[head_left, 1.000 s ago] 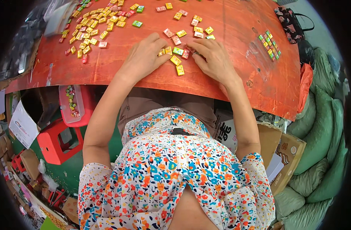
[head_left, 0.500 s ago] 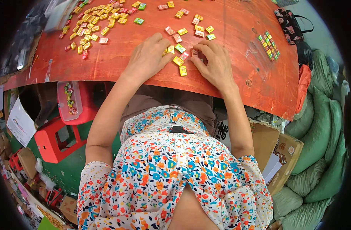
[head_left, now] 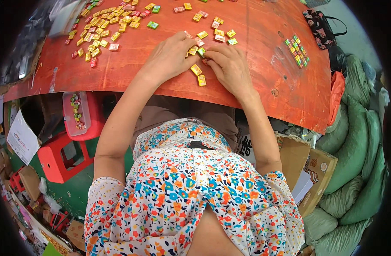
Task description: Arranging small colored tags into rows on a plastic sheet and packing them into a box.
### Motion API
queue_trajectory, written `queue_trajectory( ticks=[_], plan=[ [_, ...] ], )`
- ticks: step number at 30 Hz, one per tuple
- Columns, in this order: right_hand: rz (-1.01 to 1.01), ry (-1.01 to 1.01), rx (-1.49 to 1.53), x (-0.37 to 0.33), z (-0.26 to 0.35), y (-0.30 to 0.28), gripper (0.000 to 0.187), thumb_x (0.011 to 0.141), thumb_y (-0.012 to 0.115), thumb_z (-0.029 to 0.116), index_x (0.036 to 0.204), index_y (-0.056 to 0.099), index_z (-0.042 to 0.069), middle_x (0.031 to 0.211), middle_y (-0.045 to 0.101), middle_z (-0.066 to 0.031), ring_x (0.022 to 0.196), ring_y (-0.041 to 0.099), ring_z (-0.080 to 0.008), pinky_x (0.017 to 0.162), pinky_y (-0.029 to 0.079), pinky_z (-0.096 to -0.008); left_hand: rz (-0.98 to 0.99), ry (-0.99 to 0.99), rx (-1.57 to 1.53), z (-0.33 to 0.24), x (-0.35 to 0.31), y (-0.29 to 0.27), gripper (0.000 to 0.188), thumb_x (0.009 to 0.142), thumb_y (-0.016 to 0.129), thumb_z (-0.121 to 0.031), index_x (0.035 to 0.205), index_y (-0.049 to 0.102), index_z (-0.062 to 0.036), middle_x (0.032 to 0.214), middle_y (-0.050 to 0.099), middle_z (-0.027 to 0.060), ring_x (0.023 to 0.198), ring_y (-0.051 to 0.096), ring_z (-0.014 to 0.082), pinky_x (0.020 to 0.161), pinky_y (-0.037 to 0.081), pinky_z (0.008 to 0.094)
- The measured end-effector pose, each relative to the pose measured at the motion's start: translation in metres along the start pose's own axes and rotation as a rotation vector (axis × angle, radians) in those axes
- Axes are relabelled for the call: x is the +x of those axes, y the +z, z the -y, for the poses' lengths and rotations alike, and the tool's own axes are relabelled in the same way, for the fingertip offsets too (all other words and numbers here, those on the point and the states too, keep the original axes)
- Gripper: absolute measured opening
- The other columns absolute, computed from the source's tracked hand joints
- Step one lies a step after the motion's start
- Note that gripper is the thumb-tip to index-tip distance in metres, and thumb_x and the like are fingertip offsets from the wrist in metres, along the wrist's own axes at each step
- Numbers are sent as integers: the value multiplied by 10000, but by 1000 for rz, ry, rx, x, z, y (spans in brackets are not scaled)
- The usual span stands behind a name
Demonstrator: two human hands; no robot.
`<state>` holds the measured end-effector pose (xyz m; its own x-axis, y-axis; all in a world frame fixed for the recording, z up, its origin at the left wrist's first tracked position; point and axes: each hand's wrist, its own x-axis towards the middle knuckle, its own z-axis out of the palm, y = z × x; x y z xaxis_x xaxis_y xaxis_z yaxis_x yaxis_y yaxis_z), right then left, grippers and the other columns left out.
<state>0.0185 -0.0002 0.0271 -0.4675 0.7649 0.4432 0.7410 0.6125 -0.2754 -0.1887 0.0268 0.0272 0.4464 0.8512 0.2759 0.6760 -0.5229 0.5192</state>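
Note:
Small yellow, red and green boxes lie on a red tabletop (head_left: 131, 68). My left hand (head_left: 169, 57) bends over the middle group, its fingers and thumb closed about a small yellow box (head_left: 193, 50); its palm side is hidden. Facing it, my right hand (head_left: 229, 68) has its fingertips together at a small red box (head_left: 205, 62), mostly covered by them. A small green box (head_left: 201, 52) sits between the two hands, touching the right fingertips. Just nearer to me, two yellow boxes (head_left: 199, 75) lie end to end.
A large scatter of small boxes (head_left: 103, 27) covers the table's far left. At right, a neat block of boxes (head_left: 297, 51) lies beside clear plastic trays (head_left: 285, 70). A black floral bag (head_left: 321, 30) is beyond the right edge. Red stools (head_left: 67, 158) and green sacks (head_left: 353, 145) flank me.
My right hand has moved left toward my left hand, bringing the red box close to the green one. The green box has turned more upright. My left hand has shifted slightly.

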Motion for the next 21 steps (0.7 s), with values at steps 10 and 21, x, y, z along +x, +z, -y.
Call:
queue_trajectory(
  ticks=[10,21],
  plan=[
    [-56,183,-220,-1,17,0,256,741,761,243,927,688,83,1076,643,-45,996,584,-248,836,426,-388,-117,86,227,-11,7,18,249,765,733,-296,904,709,-91,989,591,54,951,583,239,782,505,394],
    [-3,100,92,-2,-5,-3,286,798,692,109,1081,686,75,1142,638,-73,1073,579,-260,938,435,-388,-66,138,91,-8,-5,8,293,766,667,-153,1053,689,-99,1009,593,59,970,570,259,806,491,400]
  ],
)
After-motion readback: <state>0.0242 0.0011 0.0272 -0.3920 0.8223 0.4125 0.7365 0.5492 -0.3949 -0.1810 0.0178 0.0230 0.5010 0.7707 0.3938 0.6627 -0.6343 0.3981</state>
